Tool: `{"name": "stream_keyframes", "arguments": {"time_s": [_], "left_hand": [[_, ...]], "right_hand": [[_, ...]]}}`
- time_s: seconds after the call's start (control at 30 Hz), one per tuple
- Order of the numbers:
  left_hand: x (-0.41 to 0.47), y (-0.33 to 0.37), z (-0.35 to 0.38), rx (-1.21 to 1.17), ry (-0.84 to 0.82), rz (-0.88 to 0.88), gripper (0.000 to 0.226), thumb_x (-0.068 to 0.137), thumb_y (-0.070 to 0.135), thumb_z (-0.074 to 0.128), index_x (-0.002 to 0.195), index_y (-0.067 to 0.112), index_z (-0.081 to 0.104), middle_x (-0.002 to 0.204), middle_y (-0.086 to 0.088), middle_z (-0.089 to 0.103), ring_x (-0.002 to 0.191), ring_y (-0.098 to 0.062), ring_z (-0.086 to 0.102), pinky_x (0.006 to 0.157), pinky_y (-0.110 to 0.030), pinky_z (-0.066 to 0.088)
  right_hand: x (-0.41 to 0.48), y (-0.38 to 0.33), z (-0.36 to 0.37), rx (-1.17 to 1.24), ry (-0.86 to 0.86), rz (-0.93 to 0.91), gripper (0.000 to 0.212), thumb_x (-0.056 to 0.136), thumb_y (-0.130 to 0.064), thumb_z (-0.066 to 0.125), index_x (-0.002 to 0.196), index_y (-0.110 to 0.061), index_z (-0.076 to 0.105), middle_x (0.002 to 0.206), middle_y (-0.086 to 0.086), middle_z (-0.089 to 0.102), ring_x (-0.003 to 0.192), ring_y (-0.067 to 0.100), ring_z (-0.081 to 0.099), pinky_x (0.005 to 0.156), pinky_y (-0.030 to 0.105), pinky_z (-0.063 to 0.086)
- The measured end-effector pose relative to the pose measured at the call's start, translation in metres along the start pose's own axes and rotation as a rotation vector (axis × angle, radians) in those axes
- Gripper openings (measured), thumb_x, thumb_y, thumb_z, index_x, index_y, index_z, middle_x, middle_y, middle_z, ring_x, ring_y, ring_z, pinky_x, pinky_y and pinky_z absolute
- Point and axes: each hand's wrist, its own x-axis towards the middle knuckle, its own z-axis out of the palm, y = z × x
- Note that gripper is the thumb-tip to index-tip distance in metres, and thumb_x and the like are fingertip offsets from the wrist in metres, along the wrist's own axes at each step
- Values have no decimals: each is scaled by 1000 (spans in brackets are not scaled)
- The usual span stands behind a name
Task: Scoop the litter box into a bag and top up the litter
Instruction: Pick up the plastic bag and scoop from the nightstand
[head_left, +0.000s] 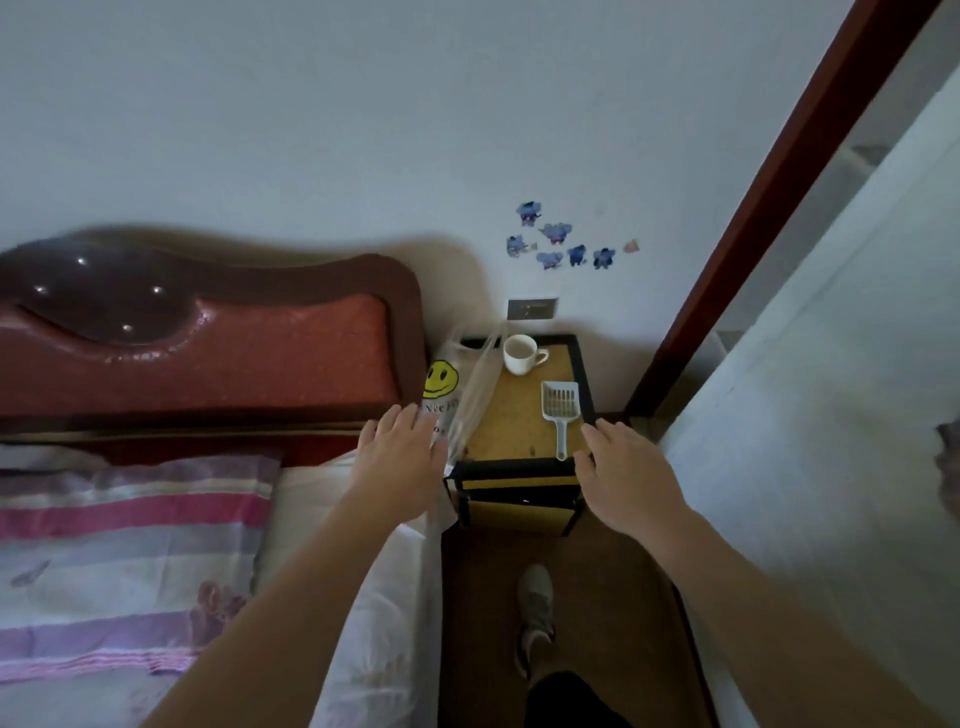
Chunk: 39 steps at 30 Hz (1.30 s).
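Barely started by my read: left hand (400, 457) spread flat, empty, beside the smiley bag (451, 397) just left of the litter box (511, 466), cup (521, 354) and scoop (560, 408) lying unused on the litter, right hand (621, 473) open at the box's right rim, contact unclear; scooping and topping up still to do.

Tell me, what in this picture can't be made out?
Head view: lettering under the smiley on the plastic bag is blurred, and the left hand covers part.
Head view: the inside of the white cup is too small and dim to judge.
Head view: the right hand hides the near right corner of the box.
Head view: a grey shape is cut off by the right edge.
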Motion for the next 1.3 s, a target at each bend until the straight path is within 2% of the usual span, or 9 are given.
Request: {"name": "stream_keyframes", "arguments": {"time_s": [0.1, 0.23, 0.43, 0.67, 0.87, 1.07, 1.13, 1.2, 1.3], "left_hand": [[70, 1, 17, -20, -40, -31, 39, 102, 37, 33, 132, 20, 51, 137, -1, 51, 134, -22, 40, 111, -44, 32], [151, -5, 42, -78, -97, -106, 38, 100, 37, 35, 126, 17, 55, 127, 0, 55, 125, -23, 48, 106, -45, 40], [242, -25, 94, -170, -221, -230, 42, 102, 37, 39, 135, 15, 51, 139, -4, 52, 129, -26, 47, 106, -44, 39], [306, -61, 196, -289, -321, -377, 53, 102, 35, 45, 147, 9, 38, 149, -19, 39, 133, -39, 41, 108, -46, 34], [319, -76, 255, -470, -270, -570, 90, 87, 44, 70, 154, 12, 19, 155, -17, 28, 139, -38, 35, 107, -50, 38], [326, -78, 284, -551, -181, -665, 102, 80, 36, 79, 156, 19, 12, 155, -12, 31, 132, -35, 44, 89, -46, 48], [332, -81, 291, -572, -122, -719, 86, 80, 33, 79, 147, 11, 30, 141, -12, 49, 117, -34, 56, 77, -38, 49], [337, -83, 292, -569, -73, -724, 52, 81, 26, 76, 121, 6, 51, 101, -11, 64, 87, -31, 62, 59, -32, 44], [341, -85, 291, -578, -33, -706, 19, 81, 17, 69, 76, 4, 56, 59, -3, 52, 57, -22, 45, 48, -27, 33]], "right_hand": [[73, 30, 27, 2, -63, -7, 36, 99, -39, 29, 111, -23, 58, 103, -7, 61, 85, 6, 52, 74, 23, 49], [155, 60, 57, 52, -152, 14, 34, 101, -36, 33, 118, -19, 58, 107, -5, 60, 89, 8, 54, 75, 25, 50], [231, 87, 127, 172, -326, 152, 35, 102, -37, 35, 122, -17, 56, 112, -1, 60, 82, 7, 57, 64, 24, 50], [268, 109, 228, 299, -397, 394, 24, 100, -39, 43, 91, -21, 57, 65, -6, 57, 43, 3, 53, 42, 19, 33], [266, 126, 294, 360, -345, 595, 38, 94, -52, 52, 103, -16, 62, 72, -10, 61, 52, 3, 58, 46, 19, 35], [266, 128, 318, 424, -296, 644, 29, 92, -40, 62, 77, -16, 63, 63, -6, 65, 53, 7, 62, 47, 22, 42], [268, 130, 320, 489, -273, 652, 30, 92, -35, 65, 72, -13, 63, 62, -2, 66, 55, 11, 63, 49, 24, 43], [271, 132, 319, 577, -261, 670, 32, 90, -33, 67, 68, -11, 63, 63, -2, 67, 59, 11, 64, 53, 26, 47], [273, 130, 315, 727, -234, 719, 41, 88, -26, 72, 55, -13, 51, 53, -6, 55, 52, 9, 53, 52, 22, 36]]}}
